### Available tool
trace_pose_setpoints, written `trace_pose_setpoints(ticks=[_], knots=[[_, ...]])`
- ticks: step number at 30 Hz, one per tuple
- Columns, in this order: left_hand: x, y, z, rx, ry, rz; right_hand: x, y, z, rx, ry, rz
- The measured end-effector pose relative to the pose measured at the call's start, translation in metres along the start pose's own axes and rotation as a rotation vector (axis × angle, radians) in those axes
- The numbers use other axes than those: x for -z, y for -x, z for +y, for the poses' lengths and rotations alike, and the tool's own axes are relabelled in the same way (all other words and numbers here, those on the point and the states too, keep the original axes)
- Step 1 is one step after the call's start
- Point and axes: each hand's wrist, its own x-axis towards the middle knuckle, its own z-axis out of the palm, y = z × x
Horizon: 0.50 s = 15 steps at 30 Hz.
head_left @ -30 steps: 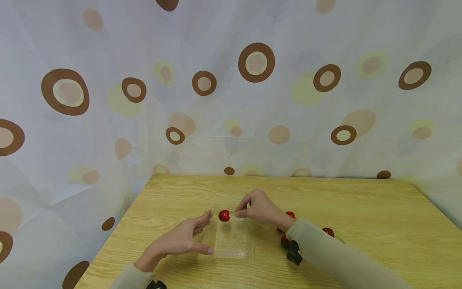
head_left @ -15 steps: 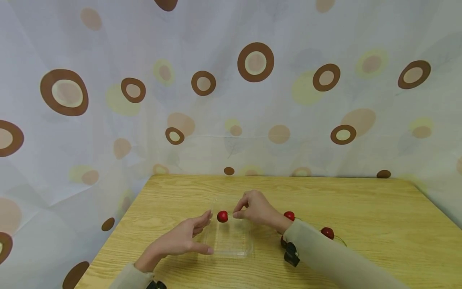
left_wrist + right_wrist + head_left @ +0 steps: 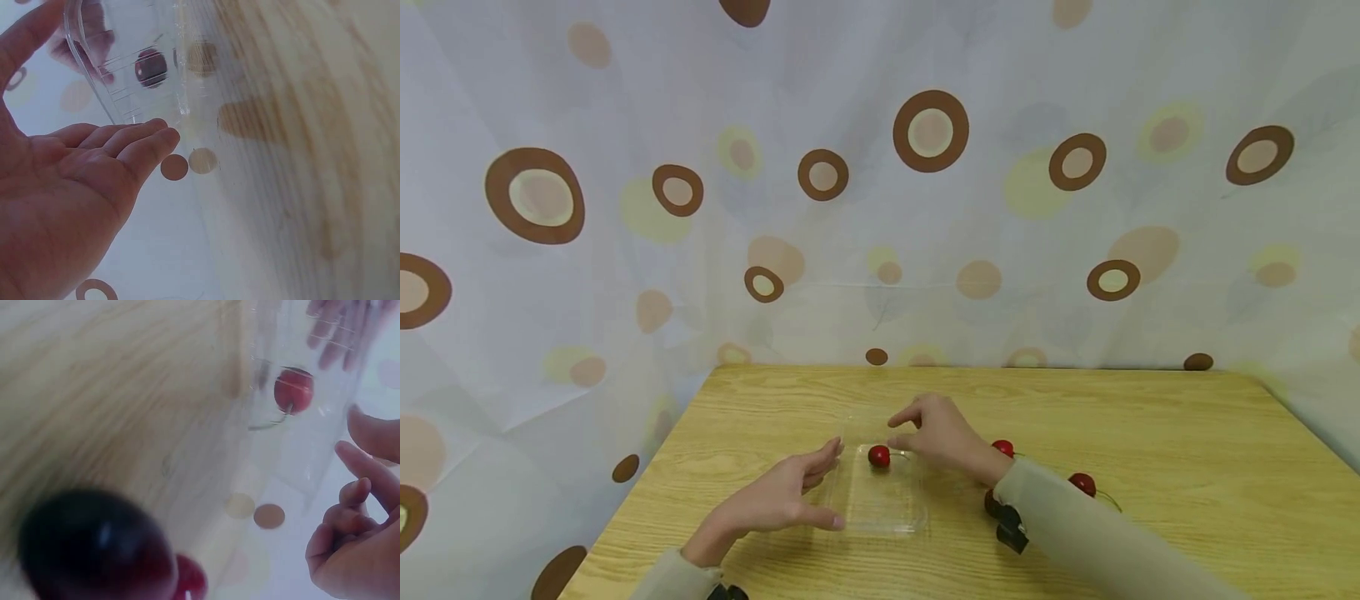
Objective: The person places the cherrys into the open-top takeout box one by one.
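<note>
A red cherry [image 3: 879, 456] with a thin stem lies inside a clear plastic box [image 3: 880, 529] on the table. Through the box wall, both wrist views show this cherry [image 3: 151, 67], its green stem [image 3: 272, 425] trailing in the right wrist view. At the box's left side stands my left hand [image 3: 775, 496], thumb and straight fingers spread around that edge. Over the right rim is my right hand [image 3: 942, 435], its thumb and index finger parted with nothing between them, the other fingers loosely bent in the right wrist view.
To the right of the box, partly behind my right forearm, sit a red cherry [image 3: 1002, 447] and a darker cherry [image 3: 992, 503]. Farther right lies another stemmed cherry [image 3: 1082, 483]. A patterned curtain [image 3: 1000, 233] hangs behind the wooden table [image 3: 1187, 433].
The right hand held the cherry by its stem over the box. Its thumb and index finger have let go, and the cherry now lies in the box. The left hand stays put.
</note>
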Motion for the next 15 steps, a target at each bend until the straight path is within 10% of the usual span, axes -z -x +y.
trace_pose_setpoints(ticks=[15], knots=[[0.000,-0.001,0.000,-0.020,-0.009,-0.001,0.116,0.067,0.039,0.013,0.101,0.111]])
